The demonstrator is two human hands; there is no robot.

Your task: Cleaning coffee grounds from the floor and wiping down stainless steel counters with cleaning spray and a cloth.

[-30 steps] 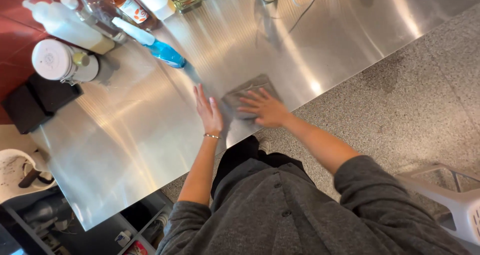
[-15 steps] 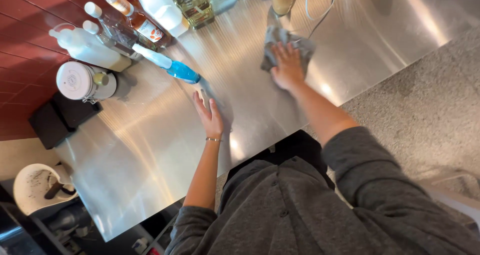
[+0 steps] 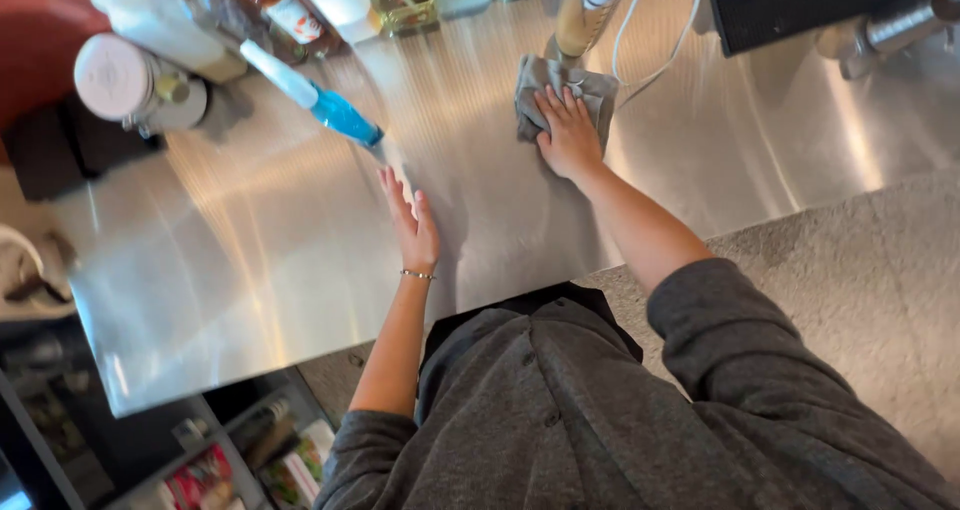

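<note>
Brushed steel table (image 3: 250,270), smooth, streaked with glare. Right hand (image 3: 568,135) spread flat, pressing a crumpled grey cloth (image 3: 545,80) against the far part of that metal. Left hand (image 3: 412,220) open, palm down on bare steel, fingers straight, thin bracelet at the wrist. Just beyond its fingertips, a blue spray bottle (image 3: 335,110) lying tilted; farther left, a round white-lidded jar (image 3: 125,80); blurred bottles along the back edge.

Red-labelled bottle (image 3: 292,17) behind counter (image 3: 250,270)
</note>
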